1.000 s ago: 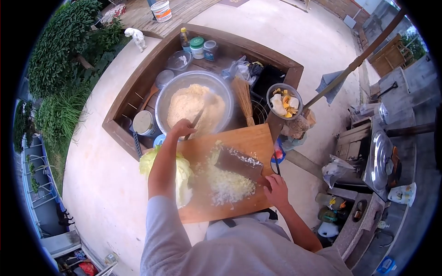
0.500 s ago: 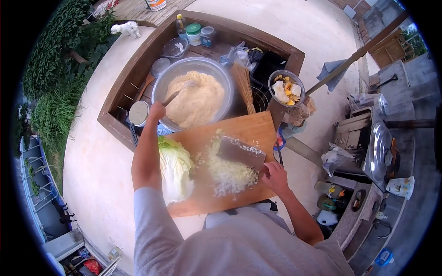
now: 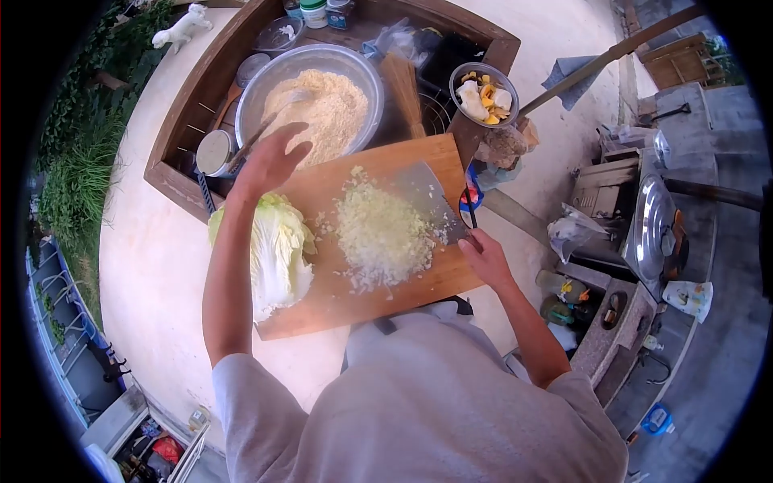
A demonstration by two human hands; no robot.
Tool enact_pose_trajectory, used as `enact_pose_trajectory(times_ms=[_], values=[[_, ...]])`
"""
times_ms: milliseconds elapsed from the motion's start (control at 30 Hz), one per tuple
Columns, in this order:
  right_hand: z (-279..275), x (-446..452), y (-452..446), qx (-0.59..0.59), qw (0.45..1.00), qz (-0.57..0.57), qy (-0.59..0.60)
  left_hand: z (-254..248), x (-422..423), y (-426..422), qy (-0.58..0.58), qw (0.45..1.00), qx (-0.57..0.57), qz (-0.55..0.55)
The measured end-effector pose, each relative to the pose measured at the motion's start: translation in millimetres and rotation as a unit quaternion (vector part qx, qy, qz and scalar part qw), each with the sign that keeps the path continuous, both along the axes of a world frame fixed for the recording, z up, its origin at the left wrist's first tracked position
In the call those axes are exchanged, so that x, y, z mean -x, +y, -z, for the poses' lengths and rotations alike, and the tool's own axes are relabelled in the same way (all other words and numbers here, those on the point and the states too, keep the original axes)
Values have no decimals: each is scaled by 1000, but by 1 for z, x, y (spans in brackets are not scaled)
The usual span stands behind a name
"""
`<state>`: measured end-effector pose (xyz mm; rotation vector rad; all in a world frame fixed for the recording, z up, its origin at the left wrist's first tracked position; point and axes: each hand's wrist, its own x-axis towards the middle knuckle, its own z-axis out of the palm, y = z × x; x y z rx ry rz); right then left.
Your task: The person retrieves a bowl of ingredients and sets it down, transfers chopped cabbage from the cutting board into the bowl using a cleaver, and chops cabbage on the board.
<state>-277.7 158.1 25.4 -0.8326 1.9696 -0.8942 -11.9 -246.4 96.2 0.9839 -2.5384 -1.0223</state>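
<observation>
My left hand (image 3: 274, 163), fingers spread and holding nothing, hovers over the near rim of a large bowl (image 3: 370, 76) of pale yellow flour (image 3: 326, 105). A spoon (image 3: 259, 133) rests in that bowl, its handle leaning on the rim beside my hand. At the right edge of a wooden cutting board (image 3: 322, 310), my right hand (image 3: 487, 256) is closed on a cleaver (image 3: 427, 191), whose wide blade lies low over the board. Finely chopped cabbage (image 3: 382, 233) is heaped left of the blade. A cut napa cabbage (image 3: 278, 253) lies at the board's left side.
A wooden-framed table (image 3: 173, 153) holds the bowl, a lidded jar (image 3: 215, 153), a straw brush (image 3: 403, 92) and several small containers. Right of it is a tub of yellow and white pieces (image 3: 485, 97). A small white dog (image 3: 182, 28) stands on the paving beyond.
My left hand has let go of the spoon and opened. The cleaver has moved off the chopped heap to its right side, with my right hand at the handle. The whole view has shifted.
</observation>
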Motion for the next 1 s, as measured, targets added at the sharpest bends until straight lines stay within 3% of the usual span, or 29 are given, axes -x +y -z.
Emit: enact_pose_trajectory(times_ms=[33, 67, 133, 233, 300, 367, 467, 633, 733, 1000], values=[[-3, 1, 2, 36, 999, 15, -28, -39, 13, 51, -22, 998, -59, 16], [-5, 3, 4, 20, 996, 41, -77, -40, 17, 78, -26, 995, -44, 85], [-10, 9, 9, -11, 981, 96, -169, 12, 17, 133, 29, 999, -12, 34], [-2, 10, 15, 9, 971, 127, -204, 67, 22, 178, -9, 992, 89, -85], [5, 12, 15, 20, 968, 133, -213, 103, 17, 186, 31, 989, 32, -141], [6, 8, 12, 15, 968, 134, -212, 107, 11, 193, 78, 983, 10, -163], [9, -2, -1, 6, 973, 97, -211, 107, 20, 211, 78, 989, 32, -125], [1, -29, -39, -54, 989, -26, -134, 111, 43, 223, 112, 972, 67, -197], [-8, -51, -59, -18, 982, -59, -180, 107, 53, 227, 152, 957, 17, -246], [-24, -60, -74, -61, 973, -97, -202, 96, 63, 229, 206, 911, -90, -345]])
